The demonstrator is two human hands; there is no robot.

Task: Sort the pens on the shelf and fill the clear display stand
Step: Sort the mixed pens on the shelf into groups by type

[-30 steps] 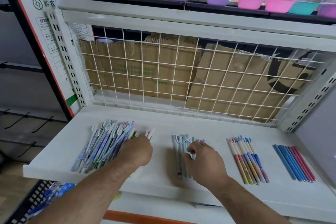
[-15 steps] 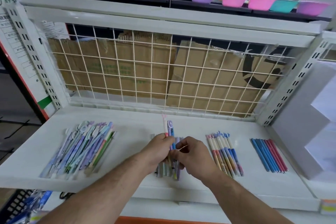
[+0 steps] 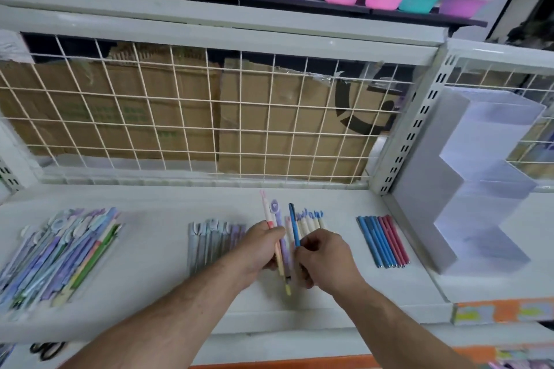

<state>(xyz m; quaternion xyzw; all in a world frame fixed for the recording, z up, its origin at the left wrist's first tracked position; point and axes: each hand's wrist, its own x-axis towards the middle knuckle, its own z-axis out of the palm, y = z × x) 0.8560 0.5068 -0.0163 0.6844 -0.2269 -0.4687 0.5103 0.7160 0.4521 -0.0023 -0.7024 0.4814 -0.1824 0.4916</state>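
With left hand [image 3: 260, 249] clamped round 2 pastel pink and purple pens [image 3: 274, 208] and right hand [image 3: 322, 257] seemingly pinching slim dark-blue pen [image 3: 293, 225], draw blue straight out, without dragging the others.

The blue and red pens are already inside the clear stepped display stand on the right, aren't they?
Not inside. The head view shows the slim blue and red pens lying flat on the white metal shelf, left of the clear stepped plastic display stand.
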